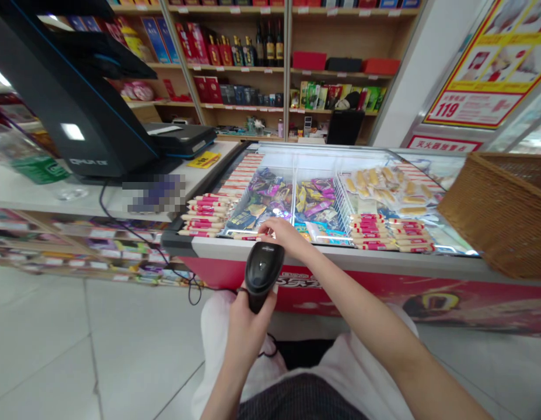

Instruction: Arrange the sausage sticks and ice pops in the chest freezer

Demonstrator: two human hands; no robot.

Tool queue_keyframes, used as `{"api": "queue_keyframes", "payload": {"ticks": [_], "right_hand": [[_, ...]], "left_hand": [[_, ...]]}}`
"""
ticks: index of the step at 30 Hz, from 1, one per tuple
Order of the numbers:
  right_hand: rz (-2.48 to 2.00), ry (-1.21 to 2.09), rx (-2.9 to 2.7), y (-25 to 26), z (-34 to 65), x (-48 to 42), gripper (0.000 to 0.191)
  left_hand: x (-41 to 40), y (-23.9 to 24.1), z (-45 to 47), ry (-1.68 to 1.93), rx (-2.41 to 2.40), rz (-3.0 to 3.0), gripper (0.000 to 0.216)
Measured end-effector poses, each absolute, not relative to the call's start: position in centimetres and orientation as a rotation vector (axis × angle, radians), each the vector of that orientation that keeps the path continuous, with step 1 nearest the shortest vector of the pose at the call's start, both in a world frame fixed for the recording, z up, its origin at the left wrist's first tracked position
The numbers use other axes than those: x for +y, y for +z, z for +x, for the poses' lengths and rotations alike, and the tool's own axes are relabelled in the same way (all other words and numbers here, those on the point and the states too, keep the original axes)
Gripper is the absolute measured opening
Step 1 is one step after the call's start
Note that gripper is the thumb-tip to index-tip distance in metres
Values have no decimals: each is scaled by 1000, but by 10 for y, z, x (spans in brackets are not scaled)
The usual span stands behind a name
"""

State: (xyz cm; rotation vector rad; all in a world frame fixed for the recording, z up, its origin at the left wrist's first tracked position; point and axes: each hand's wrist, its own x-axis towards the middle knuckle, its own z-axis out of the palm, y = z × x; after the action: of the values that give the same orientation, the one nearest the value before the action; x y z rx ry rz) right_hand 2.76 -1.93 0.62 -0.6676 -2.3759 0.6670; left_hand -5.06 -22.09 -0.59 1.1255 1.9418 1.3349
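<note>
My left hand [252, 318] is wrapped round the handle of a black barcode scanner [264, 269], its head pointing away from me. Beyond it, my right hand [281, 236] reaches to the freezer's front edge, fingertips pinched on the end of a packaged sausage [244, 237] with a pink label. The scanner hides part of that hand. Left of it lies a stack of similar sausages [204, 217] on the glass top of the chest freezer [323, 252]. More sausage stacks [373, 232] lie to the right, near pale vacuum-packed food [388, 186].
A wicker basket [498, 216] rests on the freezer's right end. At left, a counter [86, 201] carries a checkout terminal [95, 116] and a plastic bottle [31, 157]. The scanner's cable [134, 233] hangs off the counter. Shelves of bottles and boxes [235, 52] stand behind.
</note>
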Motion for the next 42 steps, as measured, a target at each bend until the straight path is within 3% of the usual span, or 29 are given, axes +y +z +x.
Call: {"api": "queue_keyframes", "payload": {"ticks": [9, 18, 22, 26, 42], "right_hand": [[-906, 877, -2064, 13, 82, -13, 19], [-936, 852, -2083, 6, 116, -14, 27], [-962, 698, -2136, 7, 115, -18, 18], [-942, 556, -2206, 7, 114, -19, 21], [-839, 803, -2024, 8, 121, -22, 25]], "left_hand": [[-218, -6, -46, 1329, 1919, 1150, 38], [-211, -19, -37, 1352, 1863, 1117, 43], [-211, -20, -37, 1327, 1857, 1104, 46], [-211, -19, -35, 1322, 1857, 1102, 46], [-206, -15, -30, 1369, 1860, 1112, 48]]}}
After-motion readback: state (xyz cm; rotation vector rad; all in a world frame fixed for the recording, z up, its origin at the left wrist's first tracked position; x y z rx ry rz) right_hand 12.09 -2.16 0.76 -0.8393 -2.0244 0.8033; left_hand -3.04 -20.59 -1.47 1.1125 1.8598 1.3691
